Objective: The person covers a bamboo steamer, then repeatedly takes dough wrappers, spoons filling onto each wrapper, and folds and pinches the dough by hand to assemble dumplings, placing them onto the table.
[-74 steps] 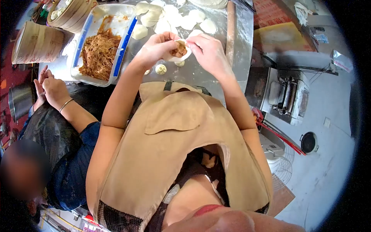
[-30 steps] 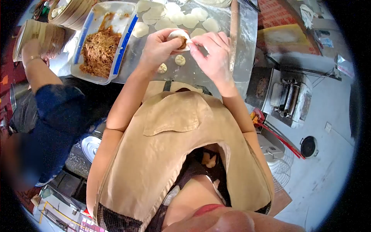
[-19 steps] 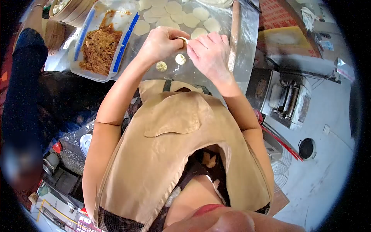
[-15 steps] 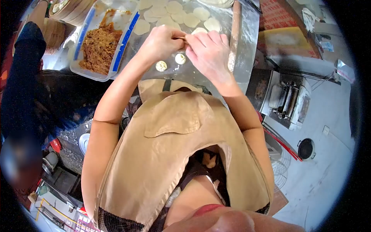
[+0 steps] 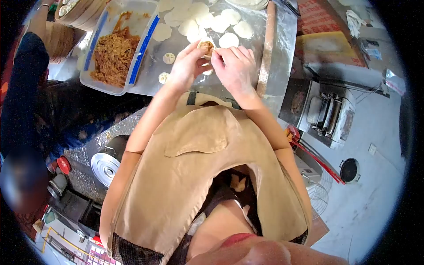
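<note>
My left hand (image 5: 187, 64) cups a thin round dough wrapper with brown filling (image 5: 206, 45) showing in its open middle. On the other side, the fingers of my right hand (image 5: 234, 66) are closed in a pinch on the wrapper's edge. Two small pleated buns, an upper one (image 5: 168, 58) and a lower one (image 5: 164, 78), sit on the metal table left of my hands. Part of another pale piece (image 5: 207, 72) shows between my hands. Flat dough rounds (image 5: 229, 40) lie just beyond them, several overlapping.
A clear plastic box (image 5: 126, 91) of brown filling stands at the left. A floury rolling pin (image 5: 266, 53) lies on the right of the table. Bamboo steamers (image 5: 79, 17) and a co-worker's dark sleeve (image 5: 26, 79) are at far left. A roller machine (image 5: 329, 112) stands off to the right.
My hands have drawn slightly apart and tilted, so the wrapper's filling now shows. Small pleated buns appear farther left than before, and more dough rounds are uncovered.
</note>
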Motion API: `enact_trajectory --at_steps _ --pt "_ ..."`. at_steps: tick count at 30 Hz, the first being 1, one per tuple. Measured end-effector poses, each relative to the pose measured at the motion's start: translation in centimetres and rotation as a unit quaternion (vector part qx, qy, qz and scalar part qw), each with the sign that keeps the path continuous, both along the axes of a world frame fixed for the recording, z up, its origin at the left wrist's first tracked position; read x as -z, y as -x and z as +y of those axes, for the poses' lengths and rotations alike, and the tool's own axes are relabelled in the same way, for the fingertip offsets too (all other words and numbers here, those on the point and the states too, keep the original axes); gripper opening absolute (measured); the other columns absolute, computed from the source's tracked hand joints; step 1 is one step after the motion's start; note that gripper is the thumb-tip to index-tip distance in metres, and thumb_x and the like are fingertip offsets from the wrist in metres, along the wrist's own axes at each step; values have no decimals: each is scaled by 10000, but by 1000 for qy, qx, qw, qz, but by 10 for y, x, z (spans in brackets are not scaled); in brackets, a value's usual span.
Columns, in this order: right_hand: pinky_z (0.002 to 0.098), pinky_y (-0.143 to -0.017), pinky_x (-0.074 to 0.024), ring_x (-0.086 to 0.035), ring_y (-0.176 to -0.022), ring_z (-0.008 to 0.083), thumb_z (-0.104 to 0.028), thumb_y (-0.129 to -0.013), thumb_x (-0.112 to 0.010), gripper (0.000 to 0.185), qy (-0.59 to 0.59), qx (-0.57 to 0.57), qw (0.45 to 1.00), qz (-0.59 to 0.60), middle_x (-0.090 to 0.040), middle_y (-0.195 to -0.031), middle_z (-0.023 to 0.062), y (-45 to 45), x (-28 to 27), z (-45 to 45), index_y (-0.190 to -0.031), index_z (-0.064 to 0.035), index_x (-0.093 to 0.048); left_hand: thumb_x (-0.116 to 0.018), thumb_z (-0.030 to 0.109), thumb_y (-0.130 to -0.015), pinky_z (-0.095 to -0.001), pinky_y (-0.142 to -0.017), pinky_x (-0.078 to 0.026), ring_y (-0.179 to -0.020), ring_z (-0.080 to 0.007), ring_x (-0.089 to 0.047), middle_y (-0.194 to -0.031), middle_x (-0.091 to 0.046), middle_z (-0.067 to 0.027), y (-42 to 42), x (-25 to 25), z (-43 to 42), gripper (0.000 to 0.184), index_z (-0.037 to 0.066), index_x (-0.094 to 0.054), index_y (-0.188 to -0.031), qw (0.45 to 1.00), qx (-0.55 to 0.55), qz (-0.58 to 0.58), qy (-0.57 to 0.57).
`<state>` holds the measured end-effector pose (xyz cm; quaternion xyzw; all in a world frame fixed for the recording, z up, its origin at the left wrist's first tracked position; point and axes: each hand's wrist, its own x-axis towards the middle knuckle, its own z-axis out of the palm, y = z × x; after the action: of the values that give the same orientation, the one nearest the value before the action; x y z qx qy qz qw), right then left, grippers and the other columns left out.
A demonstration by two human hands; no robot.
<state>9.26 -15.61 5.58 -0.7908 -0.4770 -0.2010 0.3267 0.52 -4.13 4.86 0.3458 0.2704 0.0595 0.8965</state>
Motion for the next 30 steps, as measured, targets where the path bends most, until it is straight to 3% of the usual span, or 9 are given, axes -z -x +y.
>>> enact_trajectory --at_steps 2,10,12,19,22,25,27,30 --pt "339 -636 -386 -529 -658 198 -158 -722 -679 107 10 -4 1000 1 -545 -643 5 4 2 1 -676 -133 -585 -488 127 -934 -271 -785 -513 -898 -132 -609 -1065 -617 -70 -2 0 -9 353 53 -511 -1278 990 -38 15 -136" --pt "331 -633 -384 -524 -661 185 -176 -716 -687 112 21 13 998 -49 -542 -654 -1 -2 -13 1 -693 -126 -589 -562 98 -898 -253 -757 -526 -804 -108 -625 -938 -654 -47 -5 -6 -2 244 24 -621 -1123 986 -67 16 -150" --pt "331 -638 -382 -521 -672 181 -178 -716 -683 119 64 -32 994 -81 -532 -664 -7 -7 -10 -1 -684 -125 -582 -572 92 -890 -253 -757 -527 -787 -109 -627 -917 -657 -48 -5 -1 -1 238 20 -624 -1111 987 -67 17 -147" --pt "327 -649 -382 -520 -684 177 -168 -696 -680 123 70 -42 994 -78 -521 -666 -9 -8 -21 -2 -670 -126 -568 -566 80 -881 -256 -749 -530 -794 -107 -626 -899 -657 -60 -4 0 11 231 -20 -624 -1081 981 13 35 -190" --pt "322 -656 -381 -521 -703 172 -154 -668 -674 110 128 -105 981 -103 -527 -683 -8 -10 -20 -3 -669 -124 -568 -559 79 -874 -252 -748 -530 -795 -108 -631 -894 -662 -60 -2 1 16 234 -31 -626 -1070 967 49 57 -242" --pt "327 -660 -380 -521 -712 175 -146 -642 -654 93 105 -82 985 -106 -531 -693 -5 -7 -22 -2 -666 -120 -567 -547 67 -853 -243 -748 -523 -777 -109 -634 -889 -670 -71 -2 -3 17 251 -46 -632 -1062 944 93 82 -307" --pt "326 -659 -380 -519 -707 175 -143 -625 -643 88 151 -124 972 -133 -530 -691 -2 -9 -20 -4 -663 -121 -567 -519 67 -838 -239 -734 -515 -754 -107 -632 -884 -676 -83 -4 -10 18 273 -59 -637 -1048 895 145 84 -412" --pt "324 -664 -380 -518 -701 176 -141 -626 -647 89 162 -112 975 -107 -537 -690 1 -5 -26 -7 -661 -124 -567 -495 73 -837 -244 -723 -510 -747 -110 -632 -880 -680 -89 -5 -29 19 282 -58 -645 -1037 864 205 101 -449"
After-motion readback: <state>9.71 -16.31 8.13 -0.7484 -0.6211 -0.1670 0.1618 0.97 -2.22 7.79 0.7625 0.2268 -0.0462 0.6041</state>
